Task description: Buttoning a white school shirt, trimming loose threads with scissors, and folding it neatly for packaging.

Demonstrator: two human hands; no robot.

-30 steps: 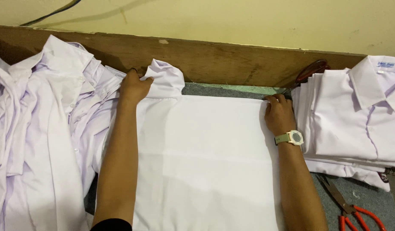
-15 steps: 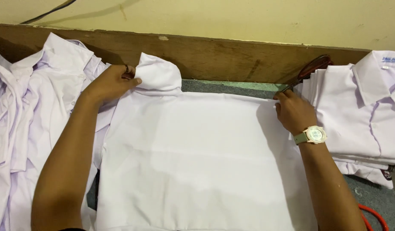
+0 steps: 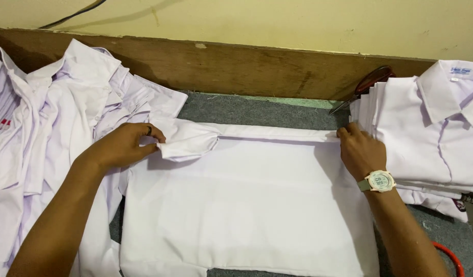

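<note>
While both hands work the far edge of the white shirt [image 3: 246, 205], you can see why each is where it is. Left hand [image 3: 124, 146] is pinching the bunched sleeve [image 3: 187, 139] at the top left corner, fingers curled round the cloth, thumb under, a dark ring showing on one finger. That grip holds the loose part up off the panel so it doesn't drag under the fold. Right hand [image 3: 358, 151], a pale watch [image 3: 379, 181] on its wrist, has its fingers pressed together on the top right corner, pinning the folded strip [image 3: 277, 132] flat, so the edge runs taut and straight between the two hands.

Look at the shirt itself: it lies in the middle of the table [image 3: 257, 107], on grey felt, spread as a broad flat rectangle, back side up as far as I can tell. Plain white, smooth, a faint crease across the middle and a narrow turned-over band along the top. No buttons or collar show from here.

Left of it, touching the left forearm, lies a loose heap of unfolded shirts [image 3: 57, 118], collars and sleeves every which way. Right of it, just beside the right hand, sits a neat stack [image 3: 431, 128] of folded ones, collar on top. Behind that stack, scissors [image 3: 367, 84] lean against the wooden board [image 3: 236, 66]. Something red [image 3: 449, 256] peeks out at the lower right; I can't tell what.
</note>
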